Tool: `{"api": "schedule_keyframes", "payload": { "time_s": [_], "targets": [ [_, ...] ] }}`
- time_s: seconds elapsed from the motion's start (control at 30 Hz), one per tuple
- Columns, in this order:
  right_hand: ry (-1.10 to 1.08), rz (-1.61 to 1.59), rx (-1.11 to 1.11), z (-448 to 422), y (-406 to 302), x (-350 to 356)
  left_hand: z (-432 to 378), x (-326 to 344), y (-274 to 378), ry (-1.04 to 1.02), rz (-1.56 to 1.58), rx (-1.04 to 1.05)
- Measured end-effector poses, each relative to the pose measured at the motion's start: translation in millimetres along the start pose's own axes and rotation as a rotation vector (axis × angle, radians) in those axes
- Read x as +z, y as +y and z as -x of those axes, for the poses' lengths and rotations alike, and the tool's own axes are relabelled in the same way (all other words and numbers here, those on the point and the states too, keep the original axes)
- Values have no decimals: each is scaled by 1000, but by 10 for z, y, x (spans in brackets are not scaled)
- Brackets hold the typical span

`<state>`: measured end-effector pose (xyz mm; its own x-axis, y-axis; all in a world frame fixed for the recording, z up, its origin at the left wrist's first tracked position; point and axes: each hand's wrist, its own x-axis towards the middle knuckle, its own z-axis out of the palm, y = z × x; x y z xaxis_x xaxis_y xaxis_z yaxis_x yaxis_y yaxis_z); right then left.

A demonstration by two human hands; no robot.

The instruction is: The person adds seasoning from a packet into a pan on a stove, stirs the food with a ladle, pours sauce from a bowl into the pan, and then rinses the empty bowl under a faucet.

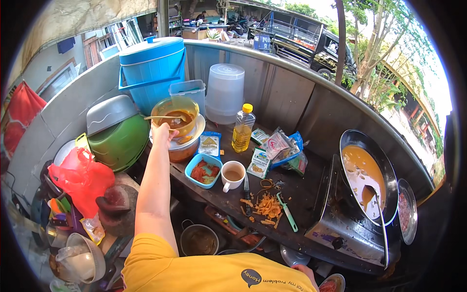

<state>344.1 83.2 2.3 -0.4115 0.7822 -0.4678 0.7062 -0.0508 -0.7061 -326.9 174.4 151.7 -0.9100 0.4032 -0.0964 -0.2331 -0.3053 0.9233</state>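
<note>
My left hand [164, 134] reaches out and grips the near side of an amber translucent bowl [192, 125]. Brown liquid lies inside it, and a gold-coloured spoon [160, 117] rests across its rim. Under the bowl are a white dish [201, 126] and a tub of reddish food [180, 156]. Only a bit of my right hand [306, 272] shows at the bottom edge by my shirt; its fingers cannot be made out. Near the left forearm stand a blue container [188, 168] of ground spices and a white mug [228, 186] with brown liquid.
A wok [345, 146] of orange-brown liquid sits on the stove [343, 233], a ladle [382, 226] in it. An oil bottle [242, 133], seasoning packets [259, 162], orange peelings [268, 205] and a green-handled peeler [288, 213] lie mid-table. A blue cooler [151, 69] stands behind.
</note>
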Motion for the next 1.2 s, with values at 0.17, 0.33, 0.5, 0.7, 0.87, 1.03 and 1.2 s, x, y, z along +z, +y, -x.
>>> {"api": "schedule_keyframes", "payload": {
  "time_s": [0.17, 0.33, 0.5, 0.7, 0.87, 1.03, 1.2],
  "targets": [
    [66, -141, -209, -30, -1213, -154, 564, -113, 273, -133, 39, 111],
    [-2, -163, -746, -189, -2412, -413, 1493, -310, 425, -309, -72, 106],
    [-117, -2, -1153, -260, -3432, -291, 2484, -594, 285, -417, -96, -9],
    [-201, 242, -1249, -513, -3317, 346, 3526, -723, -117, -508, -79, -114],
    [-379, 159, -1076, -321, -2863, 571, 4159, -750, -378, -547, -41, -110],
    [-323, 204, -1024, -132, -2492, 285, 4554, -859, -610, -522, -133, 37],
    [-258, -33, -741, 76, -2076, -200, 4888, -914, -633, -473, -135, 83]
  ]
}}
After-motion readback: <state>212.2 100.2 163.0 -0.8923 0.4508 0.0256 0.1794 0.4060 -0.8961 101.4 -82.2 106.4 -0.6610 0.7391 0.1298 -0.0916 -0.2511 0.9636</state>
